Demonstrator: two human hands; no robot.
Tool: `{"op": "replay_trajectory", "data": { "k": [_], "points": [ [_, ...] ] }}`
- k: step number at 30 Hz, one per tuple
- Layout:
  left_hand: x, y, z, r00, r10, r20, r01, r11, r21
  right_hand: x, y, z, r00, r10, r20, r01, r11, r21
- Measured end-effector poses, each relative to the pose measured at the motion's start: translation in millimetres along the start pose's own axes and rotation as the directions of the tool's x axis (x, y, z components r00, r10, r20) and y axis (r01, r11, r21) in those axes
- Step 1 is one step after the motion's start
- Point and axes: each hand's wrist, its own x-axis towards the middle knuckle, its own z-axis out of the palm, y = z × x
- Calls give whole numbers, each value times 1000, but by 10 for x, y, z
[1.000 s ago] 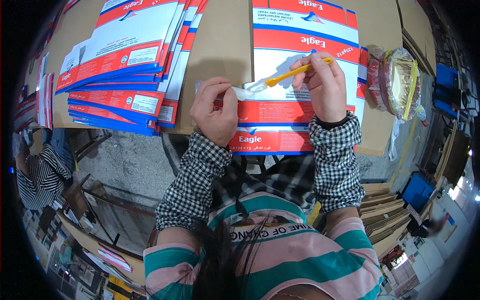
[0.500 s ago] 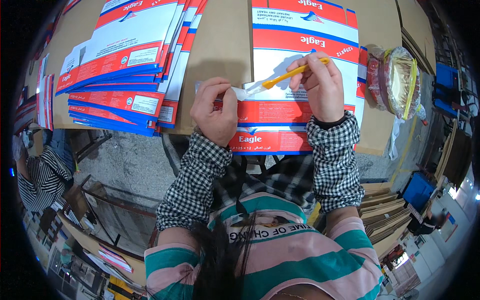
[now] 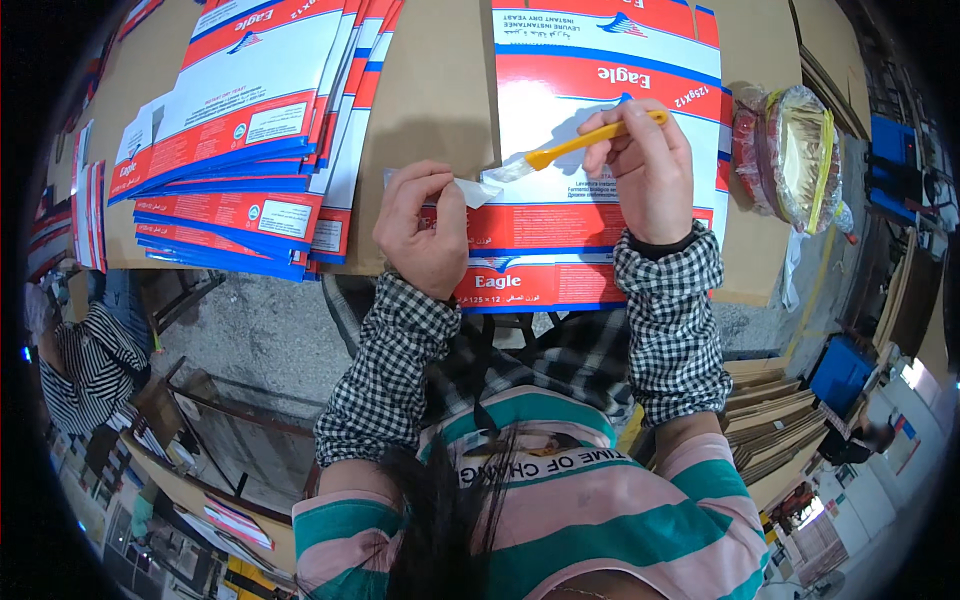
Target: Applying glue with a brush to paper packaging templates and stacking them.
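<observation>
My right hand [image 3: 655,185] is closed around the handle of a yellow brush [image 3: 575,145]. Its pale bristle end points left and meets a small whitish, film-like piece [image 3: 476,192]. That piece sticks out from the pinched fingers of my left hand [image 3: 425,228]. Beneath both hands lies a flat printed carton blank [image 3: 540,235] in red, white and blue, with its near edge at the table's front. I cannot make out exactly what the whitish piece is.
At the left, an uneven stack of matching carton blanks [image 3: 265,120] overlaps the brown cardboard table cover [image 3: 425,100]. A plastic-wrapped bundle with a yellow band [image 3: 800,160] sits on the right. A person in a striped top [image 3: 90,360] is beyond the table's left end.
The brush has shifted slightly, its bristle end moving left against the whitish piece. My left hand has moved a little left and down, still pinching it.
</observation>
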Motion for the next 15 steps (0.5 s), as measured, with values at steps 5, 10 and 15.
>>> {"op": "replay_trajectory", "data": {
  "k": [5, 10, 15],
  "points": [
    [-3, -21, -2, 998, 60, 28, -61, 997, 39, -9, 24, 85, 999, 48, -20, -49, 997, -67],
    [-3, 21, 12, 1000, -18, -9, 17, 1000, -14, -16, 36, 76, 998, 61, -10, -62, 994, -88],
    [0, -19, 0, 998, 60, 29, -61, 997, 39, -11, 16, 61, 997, 67, -28, -70, 988, -138]
  ]
}}
